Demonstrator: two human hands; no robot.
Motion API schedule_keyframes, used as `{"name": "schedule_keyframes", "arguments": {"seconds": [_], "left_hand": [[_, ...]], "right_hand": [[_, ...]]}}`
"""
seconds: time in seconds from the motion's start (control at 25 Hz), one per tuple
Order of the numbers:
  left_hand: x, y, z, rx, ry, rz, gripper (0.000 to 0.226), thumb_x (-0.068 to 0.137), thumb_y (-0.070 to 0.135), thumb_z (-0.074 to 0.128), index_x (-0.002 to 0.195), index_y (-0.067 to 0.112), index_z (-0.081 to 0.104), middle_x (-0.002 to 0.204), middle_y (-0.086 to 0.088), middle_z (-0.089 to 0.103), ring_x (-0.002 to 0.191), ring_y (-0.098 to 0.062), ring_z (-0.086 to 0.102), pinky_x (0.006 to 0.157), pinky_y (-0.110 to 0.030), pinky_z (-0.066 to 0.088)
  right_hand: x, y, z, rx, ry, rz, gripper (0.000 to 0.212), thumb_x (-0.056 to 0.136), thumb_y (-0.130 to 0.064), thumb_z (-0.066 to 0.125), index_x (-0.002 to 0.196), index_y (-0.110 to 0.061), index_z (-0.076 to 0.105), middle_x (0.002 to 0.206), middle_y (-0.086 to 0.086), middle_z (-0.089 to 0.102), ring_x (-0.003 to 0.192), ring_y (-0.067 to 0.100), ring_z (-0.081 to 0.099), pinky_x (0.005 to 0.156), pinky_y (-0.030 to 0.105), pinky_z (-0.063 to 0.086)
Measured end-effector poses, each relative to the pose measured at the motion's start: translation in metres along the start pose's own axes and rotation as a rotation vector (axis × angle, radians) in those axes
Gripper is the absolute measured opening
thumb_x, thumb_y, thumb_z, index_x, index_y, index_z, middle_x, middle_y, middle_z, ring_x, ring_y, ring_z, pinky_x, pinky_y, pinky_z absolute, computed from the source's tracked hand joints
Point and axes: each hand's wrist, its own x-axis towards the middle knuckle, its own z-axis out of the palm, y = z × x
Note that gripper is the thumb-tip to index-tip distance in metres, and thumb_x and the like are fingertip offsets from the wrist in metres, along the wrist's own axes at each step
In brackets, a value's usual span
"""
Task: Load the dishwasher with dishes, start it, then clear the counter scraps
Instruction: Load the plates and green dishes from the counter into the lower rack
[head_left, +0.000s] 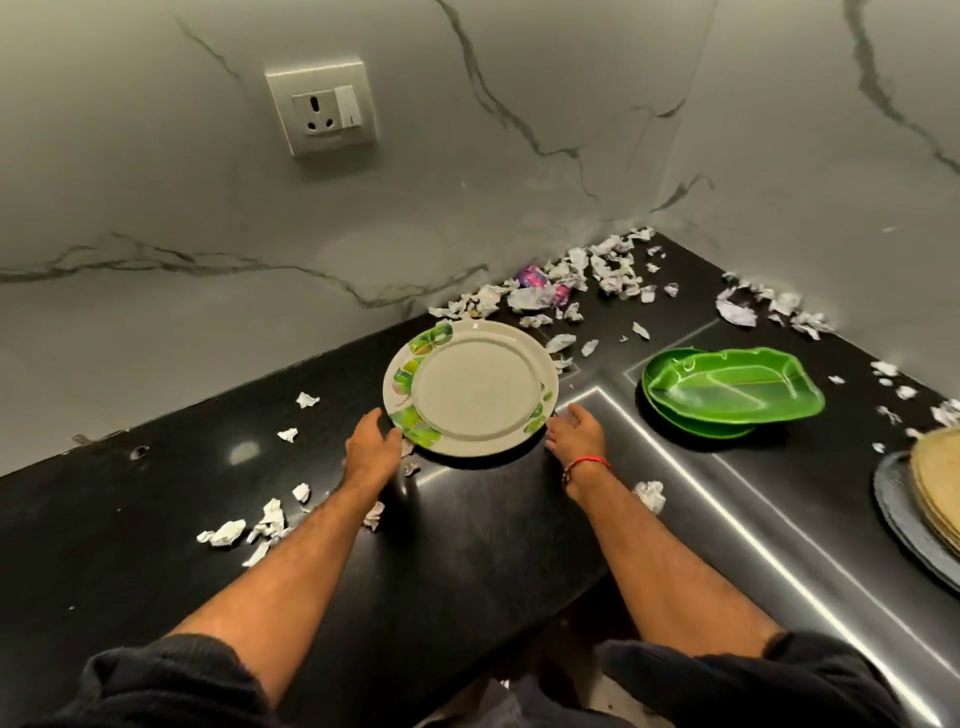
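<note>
- A person reaches both arms across a black stone counter (156, 519) toward a round white plate (475, 387) with a green leaf pattern on its rim, lying flat on the counter near the marble-look wall.
- The left hand (371, 447) meets the plate's near-left rim; its fingers curve toward the edge, though whether they have it gripped cannot be told.
- The right hand (576, 434), a red thread bracelet (584, 465) at its wrist, lies beside the plate's near-right rim with fingers loosely extended, touching or just short of the edge and holding nothing that can be seen.
- To the right of the plate, two green leaf-shaped dishes (732, 389) sit stacked on a steel-edged panel set into the counter.
- At the far right edge, a dark round plate (898, 514) carries a stack of pale flat rounds (940, 483), only partly in view.
- Torn and crumpled paper scraps (571, 280) lie heaped along the back corner, with a purple wrapper (532, 274) among them; more scraps are scattered over the left counter and along the right wall.
- A wall socket with a switch (324, 106) is mounted above the counter.
- Dark sleeves (156, 680) are pushed up on both arms.
</note>
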Motion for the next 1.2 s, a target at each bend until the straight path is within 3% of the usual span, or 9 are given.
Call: {"name": "schedule_keyframes", "arguments": {"seconds": [0.16,0.28,0.36,0.44,0.56,0.68,0.8,1.0,1.2], "left_hand": [[0.025,0.002,0.019,-0.023,0.034,-0.134,0.065,0.095,0.032,0.065,0.152,0.017,0.038,0.137,-0.003,0.063,0.136,-0.03,0.048,0.117,-0.052,0.033],[0.028,0.011,0.027,-0.035,0.109,-0.179,0.045,0.088,0.027,0.075,0.128,0.015,0.06,0.107,-0.003,0.07,0.115,-0.03,0.062,0.105,-0.051,0.046],[0.022,0.015,0.027,-0.13,0.107,-0.177,0.025,0.086,0.021,0.074,0.11,0.017,0.067,0.096,-0.002,0.072,0.092,-0.024,0.07,0.087,-0.042,0.058],[0.014,0.017,0.024,-0.248,0.111,-0.148,0.022,0.088,0.019,0.068,0.109,0.014,0.067,0.09,-0.003,0.073,0.077,-0.02,0.071,0.071,-0.035,0.06],[0.001,0.016,0.013,-0.423,0.134,-0.149,0.03,0.09,0.022,0.062,0.119,0.013,0.061,0.096,-0.005,0.073,0.081,-0.024,0.073,0.071,-0.045,0.063],[-0.009,0.013,0.001,-0.488,0.068,-0.193,0.02,0.094,0.015,0.055,0.113,0.013,0.062,0.096,-0.009,0.075,0.08,-0.026,0.074,0.051,-0.033,0.055],[-0.028,0.0,-0.007,-0.423,-0.048,-0.255,0.02,0.092,0.007,0.057,0.11,0.012,0.064,0.094,-0.01,0.075,0.071,-0.022,0.074,0.042,-0.026,0.048],[-0.067,-0.027,-0.015,-0.29,-0.17,-0.225,0.021,0.093,0.013,0.067,0.106,0.013,0.051,0.09,-0.01,0.071,0.05,-0.013,0.066,0.036,-0.02,0.038],[-0.09,-0.041,-0.022,0.008,-0.297,-0.109,0.026,0.093,0.035,0.07,0.089,0.013,0.057,0.07,-0.002,0.068,0.047,-0.012,0.066,0.036,-0.019,0.036]], "right_hand": [[0.027,0.002,0.001,-0.076,-0.152,0.09,0.064,0.089,-0.013,0.071,0.145,-0.008,0.041,0.135,0.01,0.059,0.12,0.025,0.059,0.105,0.042,0.047],[0.034,-0.003,0.005,-0.055,-0.165,0.088,0.051,0.087,-0.001,0.071,0.133,-0.006,0.049,0.119,0.012,0.065,0.1,0.024,0.065,0.085,0.035,0.055],[0.032,-0.011,0.007,-0.046,-0.117,0.085,0.049,0.086,0.004,0.069,0.128,-0.006,0.047,0.11,0.012,0.063,0.081,0.017,0.062,0.065,0.027,0.05],[0.031,-0.017,0.008,-0.018,-0.089,0.101,0.046,0.086,0.004,0.066,0.126,-0.007,0.047,0.106,0.011,0.064,0.075,0.015,0.061,0.057,0.026,0.046],[0.016,-0.019,0.013,0.08,-0.103,0.106,0.04,0.087,0.0,0.062,0.12,-0.014,0.044,0.103,0.011,0.065,0.087,0.025,0.066,0.063,0.033,0.054],[-0.006,-0.016,0.013,0.088,-0.105,0.068,0.037,0.089,-0.001,0.062,0.116,-0.016,0.041,0.099,0.008,0.064,0.082,0.024,0.067,0.065,0.036,0.057],[-0.023,0.0,0.006,-0.042,-0.082,0.029,0.037,0.086,0.002,0.066,0.111,-0.016,0.045,0.101,0.006,0.065,0.084,0.023,0.067,0.065,0.035,0.055],[-0.042,0.035,-0.007,-0.427,0.129,-0.073,0.029,0.079,-0.021,0.075,0.105,-0.012,0.067,0.107,0.011,0.07,0.101,0.028,0.065,0.088,0.041,0.054],[-0.059,0.037,-0.002,-0.808,0.15,-0.044,0.083,0.077,-0.052,0.076,0.139,-0.01,0.04,0.138,0.018,0.037,0.129,0.041,0.039,0.102,0.049,0.04]]}}
